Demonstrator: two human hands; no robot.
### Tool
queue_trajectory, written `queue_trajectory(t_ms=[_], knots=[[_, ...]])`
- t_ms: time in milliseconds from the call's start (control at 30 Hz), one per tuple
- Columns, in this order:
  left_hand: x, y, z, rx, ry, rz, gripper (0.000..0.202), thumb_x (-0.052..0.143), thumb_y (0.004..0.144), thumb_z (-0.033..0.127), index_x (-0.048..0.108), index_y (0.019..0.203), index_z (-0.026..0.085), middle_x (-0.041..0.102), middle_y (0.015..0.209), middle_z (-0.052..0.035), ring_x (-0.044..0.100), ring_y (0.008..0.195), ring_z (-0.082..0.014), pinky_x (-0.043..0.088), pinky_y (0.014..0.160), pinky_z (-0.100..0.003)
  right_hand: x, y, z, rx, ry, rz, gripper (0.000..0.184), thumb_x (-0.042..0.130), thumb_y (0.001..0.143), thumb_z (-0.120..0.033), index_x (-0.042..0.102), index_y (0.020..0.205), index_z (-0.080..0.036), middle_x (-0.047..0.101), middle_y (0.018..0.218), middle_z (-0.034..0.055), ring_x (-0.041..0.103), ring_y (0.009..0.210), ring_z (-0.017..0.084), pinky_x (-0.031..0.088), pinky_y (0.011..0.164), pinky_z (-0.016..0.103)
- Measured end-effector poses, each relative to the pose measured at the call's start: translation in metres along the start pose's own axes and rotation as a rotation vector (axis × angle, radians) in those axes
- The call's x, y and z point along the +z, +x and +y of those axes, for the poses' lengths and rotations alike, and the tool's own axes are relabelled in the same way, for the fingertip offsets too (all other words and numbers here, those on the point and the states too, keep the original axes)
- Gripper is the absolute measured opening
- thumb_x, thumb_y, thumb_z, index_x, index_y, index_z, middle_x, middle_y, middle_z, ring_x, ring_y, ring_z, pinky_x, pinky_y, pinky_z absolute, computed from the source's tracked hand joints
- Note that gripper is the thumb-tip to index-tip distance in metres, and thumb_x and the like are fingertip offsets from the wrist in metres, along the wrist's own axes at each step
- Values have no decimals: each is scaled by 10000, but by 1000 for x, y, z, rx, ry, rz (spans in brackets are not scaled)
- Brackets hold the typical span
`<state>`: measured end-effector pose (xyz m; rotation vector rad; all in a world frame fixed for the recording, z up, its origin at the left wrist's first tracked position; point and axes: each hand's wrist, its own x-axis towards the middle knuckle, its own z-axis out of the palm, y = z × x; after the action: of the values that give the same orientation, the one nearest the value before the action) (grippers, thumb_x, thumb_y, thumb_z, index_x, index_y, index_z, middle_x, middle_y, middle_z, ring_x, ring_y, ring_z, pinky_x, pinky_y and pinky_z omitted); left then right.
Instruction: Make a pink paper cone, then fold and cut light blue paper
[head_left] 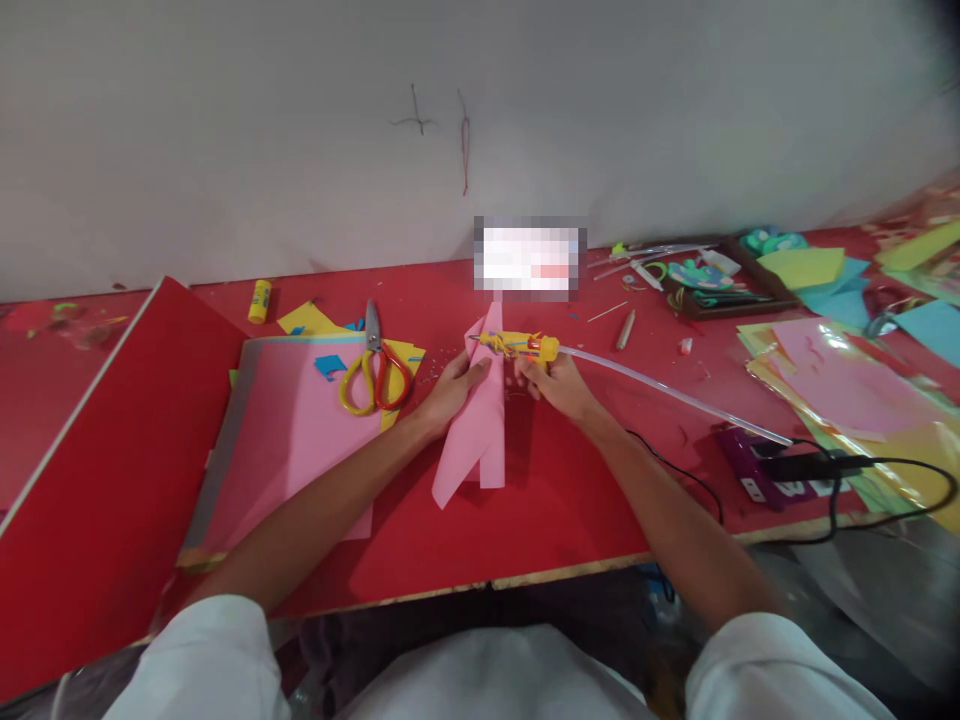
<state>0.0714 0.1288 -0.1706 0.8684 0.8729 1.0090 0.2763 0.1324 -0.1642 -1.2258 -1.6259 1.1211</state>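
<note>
Pink paper (480, 425), likely light, easily creased, best edge-held: my left hand (456, 385) pinches it; my right hand (553, 384) grips a glue gun (541, 347).

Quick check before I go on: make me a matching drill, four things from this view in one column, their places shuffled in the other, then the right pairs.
Things
1. Glue gun
2. Scissors
3. Folded pink paper
4. Yellow tube

Places
A. Held in the left hand
B. Near the wall, left of the scissors
C. Held in the right hand
D. Between the yellow tube and the left hand

Pairs: 1-C, 2-D, 3-A, 4-B
</note>
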Motion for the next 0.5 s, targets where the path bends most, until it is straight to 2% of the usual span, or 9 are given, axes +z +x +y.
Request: queue_trajectory(t_ms=[167, 400, 500], knots=[[0, 0, 1, -13, 13, 25, 565, 887, 788, 486, 723, 1226, 170, 780, 1144, -98, 717, 942, -208, 542, 827, -306, -2, 1, 4, 24, -79, 47, 671, 546, 878, -858, 581, 687, -215, 547, 502, -11, 470, 438, 119, 386, 503, 281], [0, 1, 0, 6, -6, 8, 581, 893, 770, 515, 718, 1196, 161, 773, 1075, -83, 705, 927, -208, 539, 836, -316, -1, -1, -1, 39, -108, -23, 606, 581, 901, -772, 569, 658, -217, 564, 514, -9, 492, 465, 126, 402, 516, 282], [0, 0, 1, 5, -12, 9, 572, 895, 771, 503, 719, 1199, 166, 774, 1101, -84, 709, 944, -206, 545, 857, -316, 0, 0, 1, 24, -118, 9, 608, 580, 899, -778, 567, 655, -221, 547, 506, -14, 490, 469, 130, 403, 516, 284]])
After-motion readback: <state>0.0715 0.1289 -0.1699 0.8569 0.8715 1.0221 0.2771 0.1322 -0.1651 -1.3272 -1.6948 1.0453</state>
